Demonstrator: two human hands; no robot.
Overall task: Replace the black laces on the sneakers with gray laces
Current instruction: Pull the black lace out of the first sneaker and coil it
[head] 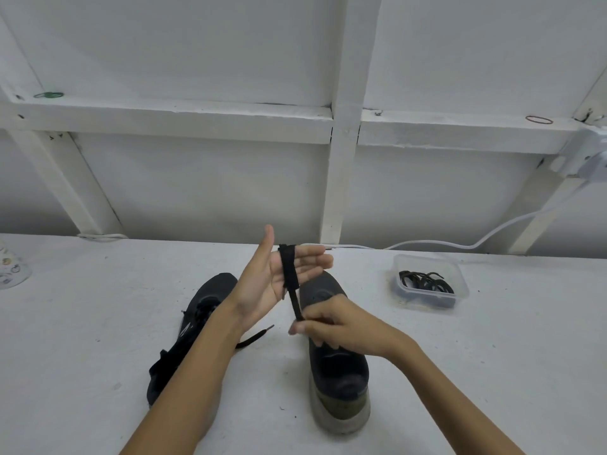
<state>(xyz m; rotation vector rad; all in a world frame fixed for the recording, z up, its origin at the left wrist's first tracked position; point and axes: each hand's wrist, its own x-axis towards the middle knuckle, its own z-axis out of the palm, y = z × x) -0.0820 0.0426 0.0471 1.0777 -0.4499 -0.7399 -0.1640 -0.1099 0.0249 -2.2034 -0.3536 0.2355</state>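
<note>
While the left hand (272, 277) is held up flat with its fingers straight and thumb pointing up, a black lace (290, 274) lies wound in several turns around those fingers. From the coil the lace runs straight down to the right hand (338, 326), which pinches it between curled fingers and thumb just below the left palm. Both hands hover above the tabletop (98, 323), over the gap between two dark sneakers.

Beneath the right hand stands the right sneaker (338, 372), toe pointing away, with a pale, dirty sole at its heel. Partly hidden by the left forearm, the left sneaker (213, 290) leans over toward the left; a lace end (256, 336) trails from it onto the tabletop between the shoes.

Further right sits a clear tub (460, 277) holding a bundle of dark laces (425, 281); whether black or gray cannot be told. Behind it a white cable (492, 234) curves up the wall. On the ledge (164, 108) above lie a green band (48, 94) and a red band (539, 119).
</note>
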